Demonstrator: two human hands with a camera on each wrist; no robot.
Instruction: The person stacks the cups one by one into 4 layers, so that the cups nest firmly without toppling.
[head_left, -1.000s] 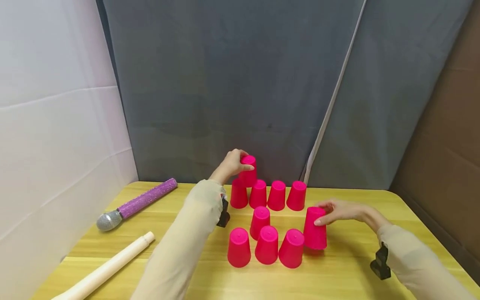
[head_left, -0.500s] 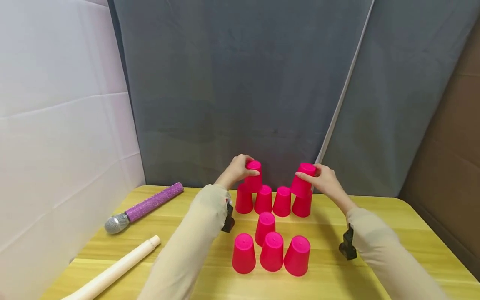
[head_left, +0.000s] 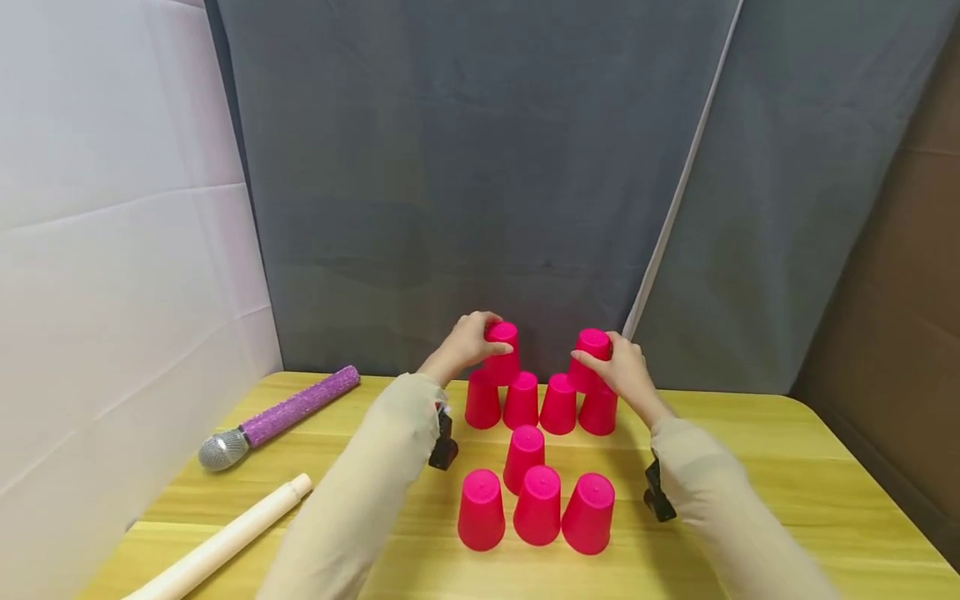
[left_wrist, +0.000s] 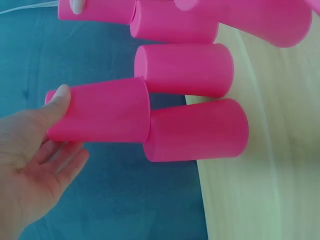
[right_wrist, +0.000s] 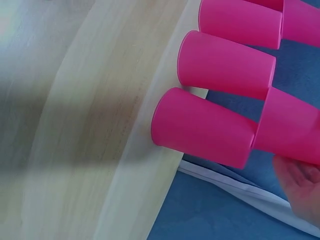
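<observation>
We note two upturned pink cups, left cup (head_left: pixel 502 352) and right cup (head_left: pixel 589 360), each clasped by fingers of left hand (head_left: pixel 463 343) and right hand (head_left: pixel 624 372), seated on the four-cup row (head_left: pixel 540 402) beneath the fingers, apparently steadying a second tier on the tabletop (head_left: pixel 750 467).

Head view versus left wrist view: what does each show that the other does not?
Only the head view shows the purple glitter microphone, the pale wooden rod, the four near pink plastic cups, and the right hand gripping a second-tier pink cup. Only the left wrist view shows the left hand's palm and its thumb along the cup's side. Both show the left hand gripping the upturned pink plastic cup atop the back row on the yellow wooden table.
</observation>
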